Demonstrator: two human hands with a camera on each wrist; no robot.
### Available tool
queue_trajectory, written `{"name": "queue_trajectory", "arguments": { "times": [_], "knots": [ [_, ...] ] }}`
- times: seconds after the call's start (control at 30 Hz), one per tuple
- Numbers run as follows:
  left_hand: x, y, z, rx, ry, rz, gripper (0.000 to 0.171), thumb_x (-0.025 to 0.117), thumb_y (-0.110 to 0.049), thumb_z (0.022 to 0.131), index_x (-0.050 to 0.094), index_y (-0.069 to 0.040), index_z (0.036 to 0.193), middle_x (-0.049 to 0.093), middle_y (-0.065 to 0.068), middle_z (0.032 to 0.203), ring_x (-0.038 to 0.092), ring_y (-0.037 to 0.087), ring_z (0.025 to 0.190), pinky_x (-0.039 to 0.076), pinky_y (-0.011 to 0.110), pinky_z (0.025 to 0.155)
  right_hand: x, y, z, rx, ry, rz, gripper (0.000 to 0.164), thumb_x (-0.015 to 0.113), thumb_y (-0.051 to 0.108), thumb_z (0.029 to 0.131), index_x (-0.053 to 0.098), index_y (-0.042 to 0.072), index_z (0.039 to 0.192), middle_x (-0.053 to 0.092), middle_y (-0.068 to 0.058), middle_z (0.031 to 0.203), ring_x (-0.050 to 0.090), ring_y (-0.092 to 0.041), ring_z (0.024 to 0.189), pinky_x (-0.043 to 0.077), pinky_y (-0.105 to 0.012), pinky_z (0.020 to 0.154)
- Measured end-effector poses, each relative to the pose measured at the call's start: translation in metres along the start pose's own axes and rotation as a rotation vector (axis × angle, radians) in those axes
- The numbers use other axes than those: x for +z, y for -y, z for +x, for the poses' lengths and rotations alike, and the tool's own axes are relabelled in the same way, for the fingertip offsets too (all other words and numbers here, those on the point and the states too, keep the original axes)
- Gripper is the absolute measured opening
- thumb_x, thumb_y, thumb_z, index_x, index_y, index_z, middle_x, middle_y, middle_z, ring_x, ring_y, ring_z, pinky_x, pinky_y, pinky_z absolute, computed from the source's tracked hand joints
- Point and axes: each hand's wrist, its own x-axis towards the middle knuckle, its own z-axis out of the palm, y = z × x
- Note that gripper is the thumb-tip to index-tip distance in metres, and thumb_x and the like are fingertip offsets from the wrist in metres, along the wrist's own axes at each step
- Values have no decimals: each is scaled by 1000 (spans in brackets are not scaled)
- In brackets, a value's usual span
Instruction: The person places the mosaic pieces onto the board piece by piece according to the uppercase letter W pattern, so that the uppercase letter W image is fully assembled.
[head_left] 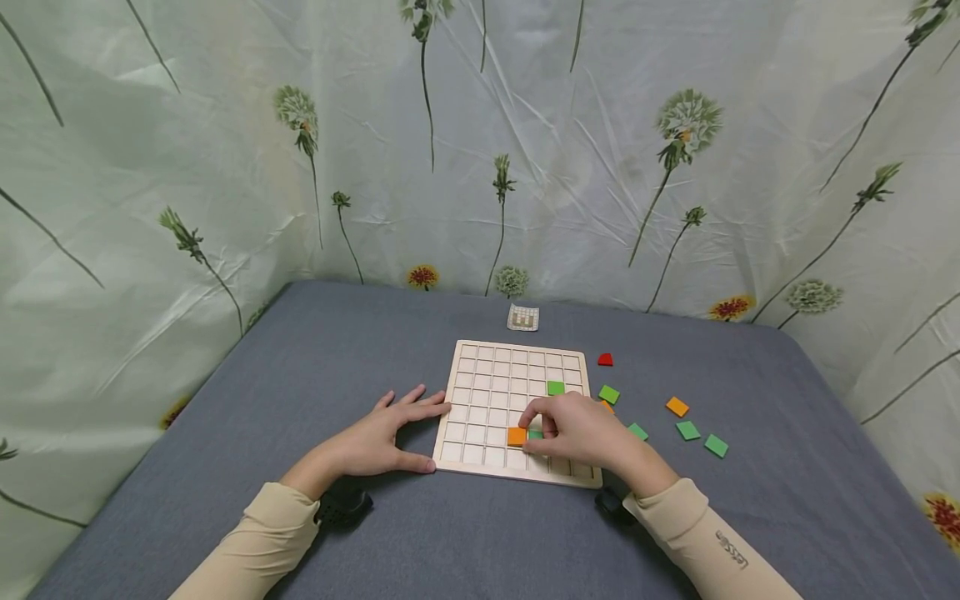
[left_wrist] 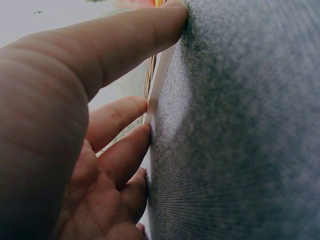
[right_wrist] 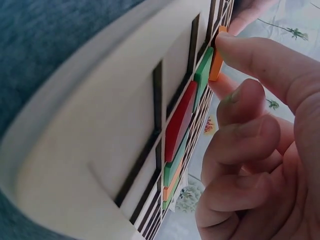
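Note:
A pale wooden grid board [head_left: 472, 389] lies on the table. My right hand [head_left: 581, 429] is over its right part, pinching an orange square tile [head_left: 517, 437] between thumb and index finger; in the right wrist view this orange tile [right_wrist: 218, 55] stands tilted at the grid. Beside it a green tile [right_wrist: 203, 72] and a red tile [right_wrist: 180, 122] sit in the board, the red one hidden by my hand in the head view. Another green tile [head_left: 556, 387] lies farther up the grid. With spread fingers, my left hand [head_left: 375, 437] touches the board's left edge, thumb at the near corner.
Right of the board lie loose tiles: a red piece with a rounded corner [head_left: 605, 360], an orange square [head_left: 677, 407] and several green ones, including a green square [head_left: 716, 446]. A small printed grid card [head_left: 522, 317] lies behind the board. A flowered curtain [head_left: 585, 208] hangs behind the table.

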Motion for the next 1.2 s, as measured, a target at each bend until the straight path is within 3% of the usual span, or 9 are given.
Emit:
{"name": "queue_trajectory", "arguments": {
  "times": [0.83,1.2],
  "knots": [
    [-1,-2,0,-11,6,11,84,89,-40,87,53,-22,161,38,3,175,15,41,168,-4,75,129,-5,-4,-7,-10,-11,6,16,84,24,92,78,20,106,54,14,65,46,1,55,40,-19,56],
    [0,-1,0,-9,4,3,84,89,-39,88,53,-21,161,38,3,175,14,41,168,-4,75,129,-21,-16,-12,48,-1,24,22,83,27,93,78,17,113,56,9,69,47,-4,58,38,-21,54]
  ]
}}
